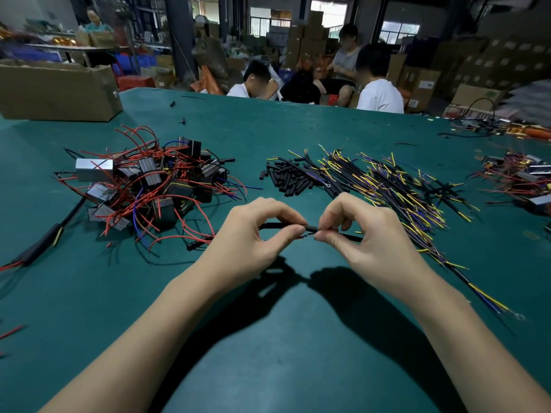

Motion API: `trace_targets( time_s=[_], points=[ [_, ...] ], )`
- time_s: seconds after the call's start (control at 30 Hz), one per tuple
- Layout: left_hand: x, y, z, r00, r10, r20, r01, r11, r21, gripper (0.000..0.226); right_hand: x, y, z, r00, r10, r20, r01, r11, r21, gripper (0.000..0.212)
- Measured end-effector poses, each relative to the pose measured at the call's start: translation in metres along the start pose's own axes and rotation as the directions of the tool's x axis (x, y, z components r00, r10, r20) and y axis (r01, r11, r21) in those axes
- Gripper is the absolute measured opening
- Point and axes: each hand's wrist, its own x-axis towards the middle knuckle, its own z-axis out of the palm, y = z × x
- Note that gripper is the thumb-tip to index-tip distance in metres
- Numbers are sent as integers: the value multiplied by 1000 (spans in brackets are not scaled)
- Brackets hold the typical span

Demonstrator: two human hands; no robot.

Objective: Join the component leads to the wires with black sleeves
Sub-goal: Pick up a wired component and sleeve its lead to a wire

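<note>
My left hand pinches a black sleeved lead between thumb and forefinger, just above the green table. My right hand pinches the end of a black-sleeved wire, and the two ends meet between my fingertips. The joint itself is mostly hidden by my fingers. A heap of black and silver components with red and blue leads lies to the left. Loose black sleeves and a spread of black wires with yellow and purple ends lie beyond my hands.
A cardboard box stands at the far left of the green table. Another pile of components lies at the right edge. A finished black-sleeved piece rests at left. Several people sit beyond the table's far edge.
</note>
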Motion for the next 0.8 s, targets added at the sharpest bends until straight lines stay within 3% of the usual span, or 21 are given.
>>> trace_targets(
  time_s=[0.17, 0.23, 0.43, 0.6, 0.8],
  points=[
    [0, 1, -2, 997, -54, -60, 49, 995, -84, 8, 0, 5, -3, 996, 53, 66, -52, 999, -9, 16],
    [1, 0, -4, 994, -78, -70, 72, 993, -92, 8, 1, 7, -5, 998, 56, 31, -56, 998, -17, 9],
    [1, 1, -6, 996, -63, -58, 61, 997, -46, 9, 0, 10, -1, 999, 42, 1, -42, 999, 6, 5],
    [0, -2, -4, 987, -158, 21, 159, 984, -86, 5, -1, 13, 2, 993, 116, 10, -117, 989, 87, 5],
    [3, 0, -20, 991, -9, -134, 31, 986, 166, 32, -2, 17, 3, 963, 267, -20, -262, 955, 141, 11]
  ],
)
